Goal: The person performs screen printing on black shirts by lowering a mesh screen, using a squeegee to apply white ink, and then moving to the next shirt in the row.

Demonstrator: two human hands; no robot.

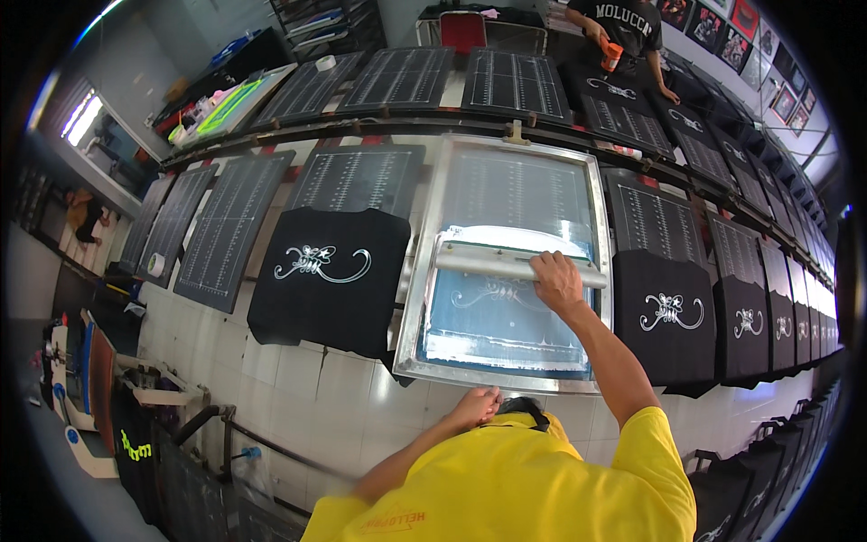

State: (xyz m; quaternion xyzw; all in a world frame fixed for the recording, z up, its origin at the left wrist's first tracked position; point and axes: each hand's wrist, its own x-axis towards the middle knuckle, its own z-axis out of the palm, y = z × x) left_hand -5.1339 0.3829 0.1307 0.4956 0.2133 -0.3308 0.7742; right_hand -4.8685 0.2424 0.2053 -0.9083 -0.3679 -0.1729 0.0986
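Squeegee [515,265] lies across the upper half of the screen frame [596,271], long axis running left-right; right hand [557,280] clenched over its right part, so most of the bar extends leftward from the grip. Left hand [476,406] rests loosely open on the frame's near edge, holding nothing. Printed black shirts [330,275] lie on pallets either side, along a white tiled bench [298,388].

A rectangular printing screen [506,262] in a pale metal frame is lying at the centre of the frame, its mesh showing blue-grey with a faint white scroll. Framed pictures [745,23] in red and dark tones are hanging in the upper right corner. No packages or display screens are showing clearly.
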